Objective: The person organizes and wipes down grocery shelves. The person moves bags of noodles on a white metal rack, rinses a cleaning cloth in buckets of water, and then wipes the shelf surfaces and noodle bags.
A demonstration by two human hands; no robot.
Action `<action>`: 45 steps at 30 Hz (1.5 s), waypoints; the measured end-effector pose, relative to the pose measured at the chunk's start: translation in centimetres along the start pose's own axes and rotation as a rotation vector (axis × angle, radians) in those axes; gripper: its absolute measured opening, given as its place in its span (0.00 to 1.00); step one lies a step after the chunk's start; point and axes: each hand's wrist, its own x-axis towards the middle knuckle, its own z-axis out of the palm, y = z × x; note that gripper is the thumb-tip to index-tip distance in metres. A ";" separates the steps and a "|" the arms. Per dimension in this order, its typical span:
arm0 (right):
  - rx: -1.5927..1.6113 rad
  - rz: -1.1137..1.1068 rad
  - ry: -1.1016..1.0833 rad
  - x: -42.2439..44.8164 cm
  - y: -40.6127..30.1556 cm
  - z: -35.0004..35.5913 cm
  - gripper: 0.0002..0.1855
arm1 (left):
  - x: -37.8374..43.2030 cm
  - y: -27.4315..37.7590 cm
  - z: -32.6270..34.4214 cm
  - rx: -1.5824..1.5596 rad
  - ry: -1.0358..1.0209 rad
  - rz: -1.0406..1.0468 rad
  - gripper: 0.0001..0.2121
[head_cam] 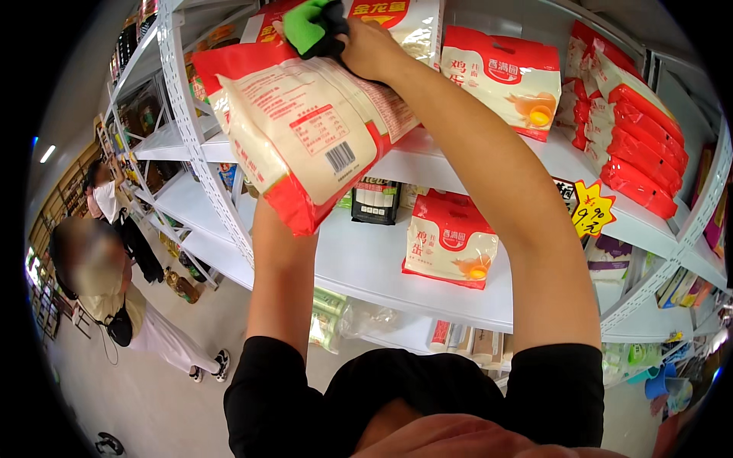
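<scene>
A large red and cream plastic food bag [298, 126] is tilted in front of the upper shelf, its printed back towards me. My left forearm passes behind it; only what look like fingertips of my left hand [279, 27] show at its top edge, and the bag rests in that hand. My right hand [369, 48] grips a green and black cloth [312, 28] against the bag's top. Right of the bag, a red and cream noodle bag [501, 80] stands on the upper shelf [435, 163]. A similar noodle bag [449, 240] stands on the shelf below.
Stacked red and white packets [635, 126] lie at the right, above a yellow price tag [594, 209]. A black package [375, 201] is on the lower shelf. A perforated metal upright [197, 126] rises at the left. Two people [109, 315] stand in the aisle, near bottles [180, 286] on the floor.
</scene>
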 end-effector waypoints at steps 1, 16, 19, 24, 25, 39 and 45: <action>-0.084 0.076 0.017 -0.4 2.7 1.0 0.19 | 0.4 -1.5 1.9 -0.048 -0.019 -0.015 0.30; -0.023 -0.546 0.133 -1.9 -5.6 -1.5 0.26 | -0.2 -0.3 -1.0 -0.019 -0.057 -0.054 0.36; -0.076 -0.406 -0.065 -1.5 -1.9 -1.1 0.25 | -0.4 -0.3 -1.0 -0.015 -0.053 -0.050 0.37; -0.691 -0.012 -0.216 -0.6 -0.1 -7.5 0.19 | 0.7 -0.3 -1.1 -0.022 -0.066 -0.014 0.39; -0.677 -0.025 -0.213 -0.1 -0.3 -7.5 0.19 | 0.7 0.0 -1.5 -0.014 -0.065 -0.018 0.39; 0.212 -0.285 -0.432 -3.4 -12.7 0.0 0.19 | -6.4 1.6 -4.5 -0.005 0.009 -0.132 0.44; -0.221 -0.425 -0.203 -1.9 -9.5 -3.1 0.23 | -9.0 2.8 -5.1 -0.023 0.028 -0.162 0.46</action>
